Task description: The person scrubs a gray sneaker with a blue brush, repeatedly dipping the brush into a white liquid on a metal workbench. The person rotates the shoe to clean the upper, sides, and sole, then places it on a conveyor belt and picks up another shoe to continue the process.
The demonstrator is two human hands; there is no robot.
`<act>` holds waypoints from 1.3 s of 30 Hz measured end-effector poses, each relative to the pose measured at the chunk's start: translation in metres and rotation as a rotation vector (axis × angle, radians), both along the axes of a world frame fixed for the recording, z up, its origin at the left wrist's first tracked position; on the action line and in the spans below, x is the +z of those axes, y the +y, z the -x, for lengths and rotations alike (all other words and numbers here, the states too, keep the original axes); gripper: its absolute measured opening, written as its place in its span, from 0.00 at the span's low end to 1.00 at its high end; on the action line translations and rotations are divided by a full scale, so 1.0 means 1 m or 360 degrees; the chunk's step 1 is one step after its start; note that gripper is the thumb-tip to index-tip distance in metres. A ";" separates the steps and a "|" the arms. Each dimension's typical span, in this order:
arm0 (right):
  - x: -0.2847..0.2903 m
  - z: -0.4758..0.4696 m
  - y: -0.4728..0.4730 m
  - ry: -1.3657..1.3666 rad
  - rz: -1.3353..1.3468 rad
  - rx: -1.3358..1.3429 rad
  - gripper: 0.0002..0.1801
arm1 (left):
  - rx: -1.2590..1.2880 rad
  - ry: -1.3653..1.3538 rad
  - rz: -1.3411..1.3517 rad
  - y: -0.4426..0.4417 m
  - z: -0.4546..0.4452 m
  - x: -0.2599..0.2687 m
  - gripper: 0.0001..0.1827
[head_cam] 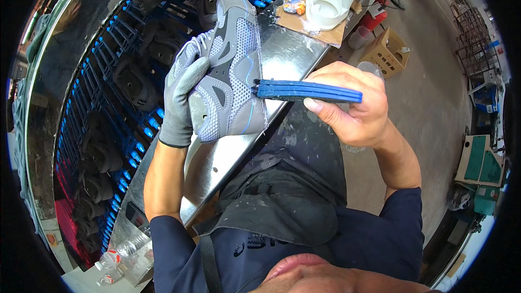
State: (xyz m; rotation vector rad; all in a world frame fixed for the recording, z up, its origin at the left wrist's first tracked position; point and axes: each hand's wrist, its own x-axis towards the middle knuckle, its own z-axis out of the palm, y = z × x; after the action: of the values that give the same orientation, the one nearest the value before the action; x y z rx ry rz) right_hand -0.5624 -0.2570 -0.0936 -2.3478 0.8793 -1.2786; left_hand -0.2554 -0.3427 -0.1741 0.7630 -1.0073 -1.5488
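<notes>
My left hand (181, 89), in a grey work glove, grips a grey shoe upper (240, 65) with mesh panels, white laces and a blue line along its lower side. The upper is held on its side above the metal bench, toe pointing away from me. Bare, my right hand (354, 99) holds a brush with a blue, ridged handle (305, 90) between thumb and fingers. Its dark bristles (255, 86) meet the upper's lower side near the blue line. Behind the fingers, part of the handle is hidden.
A conveyor rack with blue-tipped rods (138, 146) carries several dark shoes (136, 81) on the left. The metal bench (285, 55) holds a white plastic container (331, 0) on cardboard (291, 20). Plastic bottles (118, 258) lie lower left. A carton (384, 53) and red extinguisher (373, 16) stand on the floor.
</notes>
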 end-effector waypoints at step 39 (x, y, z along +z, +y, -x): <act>0.037 0.025 -0.023 0.0661 0.0936 0.0101 0.15 | 0.0116 0.0226 0.0020 -0.034 0.029 0.013 0.23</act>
State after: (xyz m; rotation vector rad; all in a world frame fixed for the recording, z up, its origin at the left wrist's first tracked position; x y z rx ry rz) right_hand -0.5871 -0.2802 -0.0570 -3.1556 0.5744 -1.1542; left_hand -0.2842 -0.3766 -0.1613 0.6640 -0.8747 -1.5103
